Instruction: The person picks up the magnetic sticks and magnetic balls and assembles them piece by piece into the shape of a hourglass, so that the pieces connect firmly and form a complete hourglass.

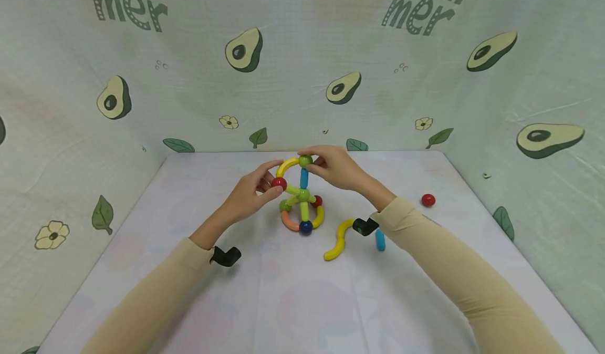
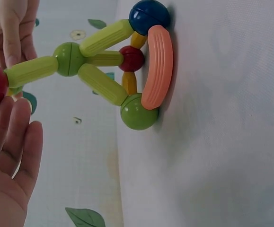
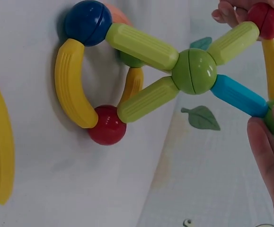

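Observation:
A figure of balls and rods, like a magnetic building set, stands on the table on a ring of curved rods and balls. Three light green rods rise from the ring to a green centre ball [image 3: 193, 71]. From there a light green rod [image 2: 31, 71] reaches a red ball [image 1: 279, 184] and a blue rod [image 3: 239, 96] reaches a green ball [image 1: 305, 160] at the top. A yellow curved rod [image 1: 286, 166] bridges these two balls. My left hand [image 1: 247, 194] holds the red ball between thumb and fingers. My right hand [image 1: 338, 168] pinches the top green ball.
Right of the figure lie yellow curved rods [image 1: 339, 239] in an S shape, partly behind the right wrist's black camera [image 1: 365, 227]. A loose blue rod [image 1: 380, 240] is beside the right sleeve. Farther right sits a red ball [image 1: 428, 200]. Printed cloth [image 1: 293, 112] hangs behind the table.

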Motion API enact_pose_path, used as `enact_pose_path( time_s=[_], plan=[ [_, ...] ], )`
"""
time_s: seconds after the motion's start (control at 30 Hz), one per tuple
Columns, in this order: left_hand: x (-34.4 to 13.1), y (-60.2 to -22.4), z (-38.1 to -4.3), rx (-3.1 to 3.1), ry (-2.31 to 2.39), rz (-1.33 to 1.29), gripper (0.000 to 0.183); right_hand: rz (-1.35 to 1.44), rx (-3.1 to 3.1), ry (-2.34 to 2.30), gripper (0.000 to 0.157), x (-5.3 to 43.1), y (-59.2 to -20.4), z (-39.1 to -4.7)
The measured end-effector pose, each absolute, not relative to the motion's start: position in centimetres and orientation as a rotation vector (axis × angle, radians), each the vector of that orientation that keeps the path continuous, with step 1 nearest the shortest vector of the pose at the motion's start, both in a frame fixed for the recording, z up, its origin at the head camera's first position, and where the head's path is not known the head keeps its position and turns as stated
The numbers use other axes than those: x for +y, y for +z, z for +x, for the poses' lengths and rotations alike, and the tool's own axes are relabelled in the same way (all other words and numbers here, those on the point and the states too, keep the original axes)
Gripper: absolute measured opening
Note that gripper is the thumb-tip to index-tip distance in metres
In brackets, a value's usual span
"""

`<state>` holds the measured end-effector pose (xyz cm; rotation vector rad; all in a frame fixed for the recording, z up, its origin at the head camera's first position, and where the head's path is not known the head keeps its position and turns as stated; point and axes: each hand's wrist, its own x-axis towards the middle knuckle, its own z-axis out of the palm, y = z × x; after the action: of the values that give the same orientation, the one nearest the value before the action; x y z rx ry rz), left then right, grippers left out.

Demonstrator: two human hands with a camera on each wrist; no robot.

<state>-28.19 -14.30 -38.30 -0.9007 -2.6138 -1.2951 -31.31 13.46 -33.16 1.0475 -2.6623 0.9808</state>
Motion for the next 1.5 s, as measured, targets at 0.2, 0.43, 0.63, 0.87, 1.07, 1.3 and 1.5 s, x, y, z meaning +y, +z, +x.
enact_pose_path(
  time_s=[0.2,0.43,0.63,0.87,1.07,1.3,1.5],
  plan=[
    [-14.6,-38.3,-28.2,-2.618,-1.359,-0.961,0.070,1.035,-2.668,1.010,0.040,12.7,-33.1,-31.5],
    [-14.8,-38.3,-28.4,-2.623,-1.387,-0.963,0.074,1.041,-2.673,1.020,0.040,12.1,-33.0,-31.5],
    [-14.7,-38.2,-28.5,-2.652,-1.376,-0.949,0.081,1.056,-2.675,1.020,0.041,11.7,-33.2,-31.6],
    [-14.6,-38.1,-28.5,-2.661,-1.405,-0.962,0.082,1.064,-2.674,1.003,0.047,12.0,-33.2,-31.4],
    [-14.5,-38.2,-28.5,-2.672,-1.400,-0.926,0.083,1.022,-2.721,0.935,0.055,13.8,-33.1,-30.1],
    [-14.5,-38.3,-28.5,-2.680,-1.380,-0.884,0.084,1.013,-2.812,0.882,0.050,18.2,-34.8,-28.1],
    [-14.6,-38.4,-28.5,-2.680,-1.371,-0.886,0.084,1.000,-2.929,0.862,0.047,22.8,-36.9,-26.0]
  ],
)
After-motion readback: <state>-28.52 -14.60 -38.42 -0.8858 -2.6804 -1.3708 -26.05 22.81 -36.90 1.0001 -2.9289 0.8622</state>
